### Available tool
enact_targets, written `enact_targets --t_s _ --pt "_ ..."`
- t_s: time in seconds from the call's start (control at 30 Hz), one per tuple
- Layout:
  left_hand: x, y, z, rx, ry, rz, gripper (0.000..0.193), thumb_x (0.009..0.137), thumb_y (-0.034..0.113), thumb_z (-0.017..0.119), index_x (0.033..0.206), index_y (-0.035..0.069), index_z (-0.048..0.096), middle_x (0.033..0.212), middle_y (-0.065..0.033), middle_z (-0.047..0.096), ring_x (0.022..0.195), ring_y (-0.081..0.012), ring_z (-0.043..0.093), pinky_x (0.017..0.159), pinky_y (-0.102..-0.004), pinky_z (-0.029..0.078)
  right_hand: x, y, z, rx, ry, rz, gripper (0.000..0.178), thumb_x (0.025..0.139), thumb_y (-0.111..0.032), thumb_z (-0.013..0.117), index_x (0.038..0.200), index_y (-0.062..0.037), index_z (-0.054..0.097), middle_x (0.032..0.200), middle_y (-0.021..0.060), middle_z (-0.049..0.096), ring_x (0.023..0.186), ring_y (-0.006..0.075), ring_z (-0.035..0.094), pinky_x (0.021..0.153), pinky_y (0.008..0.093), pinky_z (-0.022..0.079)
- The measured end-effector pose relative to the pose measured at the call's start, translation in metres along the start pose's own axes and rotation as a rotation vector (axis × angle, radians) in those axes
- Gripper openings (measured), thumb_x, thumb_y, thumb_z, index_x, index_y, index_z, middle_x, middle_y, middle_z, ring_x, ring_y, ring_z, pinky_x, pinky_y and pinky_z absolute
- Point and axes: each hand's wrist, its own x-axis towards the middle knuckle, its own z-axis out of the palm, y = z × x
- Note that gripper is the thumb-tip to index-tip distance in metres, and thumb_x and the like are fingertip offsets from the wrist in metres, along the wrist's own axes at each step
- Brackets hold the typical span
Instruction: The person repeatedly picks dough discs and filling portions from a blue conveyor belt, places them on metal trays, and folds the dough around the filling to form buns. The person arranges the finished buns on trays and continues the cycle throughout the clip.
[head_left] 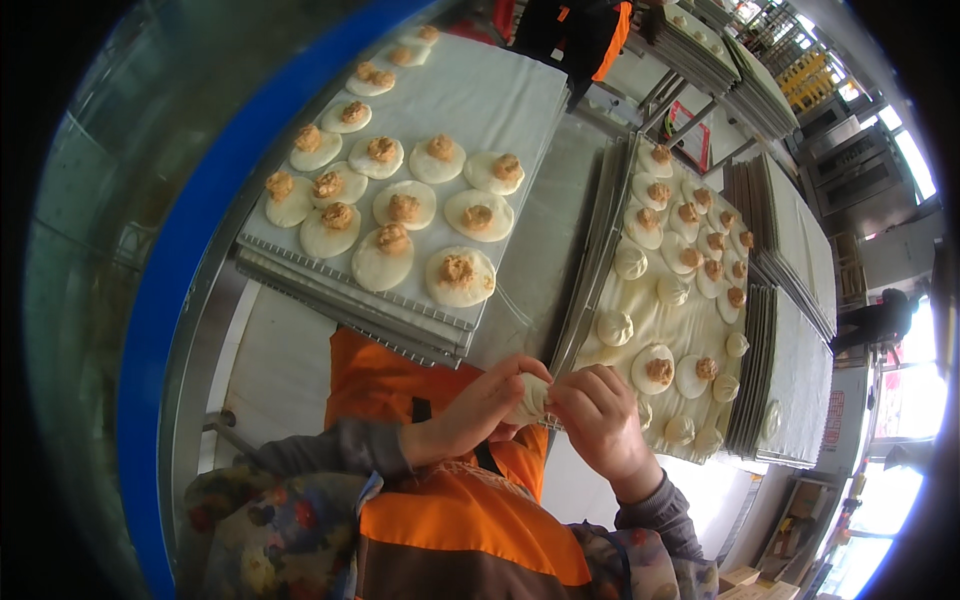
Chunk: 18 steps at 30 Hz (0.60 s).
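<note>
A pale, partly gathered dough bun (530,400) is held in front of my orange apron. My left hand (462,415) cups it with curved fingers, while the fingertips of my right hand (605,425) pinch its edge. Any filling inside is hidden. Beyond my left hand, flat dough rounds topped with orange-brown filling, such as this dough round (459,278), lie on a cloth-lined tray (505,90). To the right, a second lined tray (640,292) carries pleated closed buns (614,327) and more open rounds with filling (655,369).
Stacked lined trays (795,360) stand at the right, and further tray stacks (690,50) at the back. A metal table (550,235) shows between the two working trays. A blue edge (160,300) curves along the left. Another person (570,35) stands at the far end.
</note>
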Motion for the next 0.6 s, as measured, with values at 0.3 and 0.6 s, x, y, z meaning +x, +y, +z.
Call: enact_targets --t_s 0.3,0.6 --pt "-0.005 0.004 -0.001 0.017 -0.010 -0.067 0.068 0.102 0.072 0.031 0.128 0.011 0.047 0.086 -0.0013 0.059 0.058 -0.0057 0.046 0.051 -0.0208 0.037 -0.007 0.000 0.008 0.043 0.050 -0.026 0.027 0.072 -0.008 0.076 0.096 -0.0081 0.063 0.092 0.0047 0.064 0.078 0.0247 0.064 0.067 0.0368 0.050" --pt "-0.008 0.008 -0.004 0.326 -0.013 0.136 0.065 0.105 0.066 0.032 0.124 0.006 0.053 0.077 0.0004 0.056 0.054 -0.0059 0.047 0.049 -0.0205 0.036 -0.014 0.004 0.016 0.174 0.023 0.021 0.039 0.067 0.004 0.076 0.103 -0.0056 0.065 0.095 0.0080 0.066 0.080 0.0278 0.066 0.067 0.0376 0.052"
